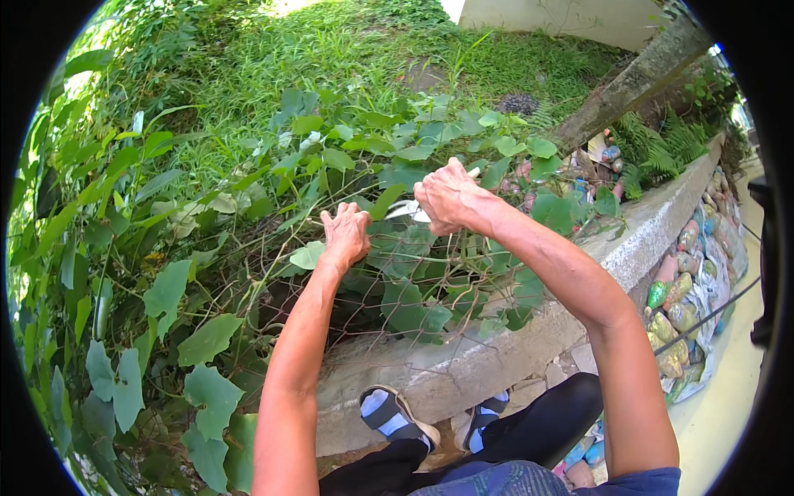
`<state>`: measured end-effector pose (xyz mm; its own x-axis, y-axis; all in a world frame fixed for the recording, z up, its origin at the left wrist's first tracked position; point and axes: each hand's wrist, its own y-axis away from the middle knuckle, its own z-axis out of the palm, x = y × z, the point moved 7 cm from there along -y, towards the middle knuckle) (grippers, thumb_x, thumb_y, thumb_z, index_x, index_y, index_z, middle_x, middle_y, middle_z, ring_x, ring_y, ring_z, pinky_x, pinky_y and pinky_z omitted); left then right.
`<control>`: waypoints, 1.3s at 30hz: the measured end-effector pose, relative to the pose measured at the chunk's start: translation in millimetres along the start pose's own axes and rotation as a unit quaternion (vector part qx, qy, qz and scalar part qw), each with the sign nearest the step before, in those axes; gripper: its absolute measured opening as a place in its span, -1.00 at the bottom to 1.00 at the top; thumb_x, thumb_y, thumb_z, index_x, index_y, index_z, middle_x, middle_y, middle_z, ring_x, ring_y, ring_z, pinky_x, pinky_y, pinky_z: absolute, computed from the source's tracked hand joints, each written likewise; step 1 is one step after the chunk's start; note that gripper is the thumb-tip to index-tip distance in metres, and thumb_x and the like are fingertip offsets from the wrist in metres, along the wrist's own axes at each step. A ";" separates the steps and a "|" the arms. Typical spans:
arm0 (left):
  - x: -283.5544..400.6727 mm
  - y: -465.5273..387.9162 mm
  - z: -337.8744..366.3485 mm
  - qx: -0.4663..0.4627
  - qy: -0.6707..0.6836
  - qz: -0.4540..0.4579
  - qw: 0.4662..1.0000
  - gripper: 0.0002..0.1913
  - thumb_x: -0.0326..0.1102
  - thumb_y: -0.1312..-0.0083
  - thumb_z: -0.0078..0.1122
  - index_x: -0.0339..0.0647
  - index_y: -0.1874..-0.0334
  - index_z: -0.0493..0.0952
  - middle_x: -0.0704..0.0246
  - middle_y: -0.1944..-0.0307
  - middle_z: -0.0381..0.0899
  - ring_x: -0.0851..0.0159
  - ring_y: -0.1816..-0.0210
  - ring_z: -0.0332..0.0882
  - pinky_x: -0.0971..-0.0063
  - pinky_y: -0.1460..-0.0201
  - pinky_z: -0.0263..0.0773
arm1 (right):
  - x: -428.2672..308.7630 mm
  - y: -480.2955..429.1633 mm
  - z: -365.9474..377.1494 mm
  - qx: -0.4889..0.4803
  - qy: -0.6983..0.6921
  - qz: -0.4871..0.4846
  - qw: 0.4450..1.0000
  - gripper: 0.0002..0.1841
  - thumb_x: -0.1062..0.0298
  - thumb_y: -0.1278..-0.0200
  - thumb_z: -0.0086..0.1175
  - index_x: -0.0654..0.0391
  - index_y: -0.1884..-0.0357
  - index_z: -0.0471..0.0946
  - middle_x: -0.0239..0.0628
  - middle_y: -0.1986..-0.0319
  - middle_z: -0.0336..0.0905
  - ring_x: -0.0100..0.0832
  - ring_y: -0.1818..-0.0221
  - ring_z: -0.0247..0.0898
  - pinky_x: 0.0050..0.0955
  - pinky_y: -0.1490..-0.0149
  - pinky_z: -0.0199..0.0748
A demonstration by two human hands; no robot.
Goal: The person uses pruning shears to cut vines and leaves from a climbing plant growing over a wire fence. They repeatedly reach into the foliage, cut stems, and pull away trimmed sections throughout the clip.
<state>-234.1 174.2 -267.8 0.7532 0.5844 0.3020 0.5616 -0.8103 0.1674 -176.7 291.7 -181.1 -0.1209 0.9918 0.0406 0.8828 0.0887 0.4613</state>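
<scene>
My right hand [448,197] is closed around a pair of scissors with pale handles; the metal blades [406,211] point left toward my other hand. My left hand [347,230], fingers bent, is among the vine stems at the top of a rusty wire mesh fence [366,310]; whether it grips a stem cannot be made out. Broad green leaves [406,304] of a climbing vine hang over the mesh below and between the hands. The tips of the blades lie near a leaf just right of my left hand.
A concrete ledge [446,366] runs beneath the mesh, with my sandalled feet [397,415] beside it. Filled plastic bottles [676,291] and bags line its right side. A slanting concrete post [626,80] stands at upper right. Dense vines fill the left; grass [347,49] lies beyond.
</scene>
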 end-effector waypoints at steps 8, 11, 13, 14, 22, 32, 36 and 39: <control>128.7 -26.3 20.2 -0.094 0.397 0.047 0.912 -0.73 -0.15 -0.11 0.19 -0.27 0.48 0.57 0.25 0.55 0.60 0.22 0.46 0.56 0.35 0.33 0.41 | 66.6 58.6 28.1 0.046 -0.318 0.175 0.931 -0.40 -0.09 0.15 0.03 0.23 0.15 0.44 0.01 0.31 0.50 -0.08 0.21 0.44 -0.21 0.11 0.37; 145.3 -28.6 20.3 -0.105 0.381 0.028 0.918 -0.72 -0.17 -0.17 0.15 -0.27 0.53 0.55 0.35 0.63 0.57 0.35 0.56 0.51 0.45 0.43 0.41 | 76.8 75.2 31.2 0.098 -0.386 0.204 0.894 -0.47 -0.04 0.16 0.00 0.26 0.27 0.45 0.04 0.37 0.51 -0.05 0.25 0.46 -0.21 0.16 0.38; 144.7 -25.5 15.2 -0.105 0.435 -0.007 0.894 -0.73 -0.21 -0.25 0.10 -0.28 0.49 0.54 0.41 0.65 0.54 0.49 0.60 0.47 0.60 0.53 0.43 | 82.0 90.6 25.0 0.153 -0.449 0.185 0.861 -0.50 0.01 0.14 0.03 0.27 0.27 0.45 0.03 0.39 0.51 -0.08 0.30 0.46 -0.24 0.18 0.38; 141.4 -22.4 11.5 -0.100 0.469 -0.028 0.877 -0.76 -0.28 -0.26 0.08 -0.28 0.50 0.53 0.42 0.65 0.54 0.55 0.62 0.45 0.67 0.59 0.42 | 84.2 100.2 21.9 0.176 -0.476 0.174 0.844 -0.51 0.03 0.13 0.04 0.28 0.26 0.45 0.03 0.40 0.51 -0.09 0.31 0.47 -0.25 0.19 0.38; 137.9 -17.8 -3.2 -0.115 0.561 0.036 0.819 -0.83 -0.33 -0.22 0.15 -0.34 0.36 0.54 0.37 0.51 0.58 0.51 0.49 0.52 0.63 0.45 0.47 | 80.7 124.6 -4.7 0.171 -0.378 0.159 0.896 -0.55 0.13 0.14 0.06 0.21 0.18 0.45 -0.03 0.40 0.51 -0.14 0.29 0.46 -0.26 0.16 0.38; 79.0 -5.5 35.6 -0.208 0.169 0.123 0.956 -0.68 -0.35 0.14 0.30 -0.02 0.25 0.65 0.17 0.22 0.50 0.06 0.05 0.39 0.23 -0.05 0.29 | 13.2 93.1 -0.5 -0.087 0.009 0.038 0.995 -0.73 0.22 0.33 0.14 0.15 0.51 0.52 -0.23 0.58 0.47 -0.29 0.46 0.44 -0.28 0.24 0.17; 78.4 0.7 47.1 -0.160 0.159 0.111 0.968 -0.74 -0.22 0.16 0.26 -0.01 0.35 0.65 0.09 0.21 0.55 0.02 0.08 0.45 0.18 0.05 0.41 | -30.6 65.6 9.3 -0.127 0.152 0.024 0.980 -0.82 0.20 0.20 0.15 0.04 0.51 0.59 -0.32 0.65 0.48 -0.35 0.54 0.43 -0.23 0.25 0.13; 76.9 2.6 59.9 -0.121 0.151 0.136 0.972 -0.76 -0.27 0.18 0.21 -0.11 0.39 0.59 0.10 0.32 0.54 0.01 0.19 0.46 0.21 0.13 0.41 | -50.6 52.8 21.3 -0.152 0.246 0.054 0.956 -0.78 0.19 -0.02 0.05 0.10 0.44 0.61 -0.19 0.59 0.54 -0.22 0.52 0.47 -0.10 0.30 0.14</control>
<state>-154.2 219.7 -300.3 0.7067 0.3375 0.6219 0.2319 -0.9408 0.2470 -114.3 248.1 -177.7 -0.3003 0.8244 0.4797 0.7384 -0.1175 0.6641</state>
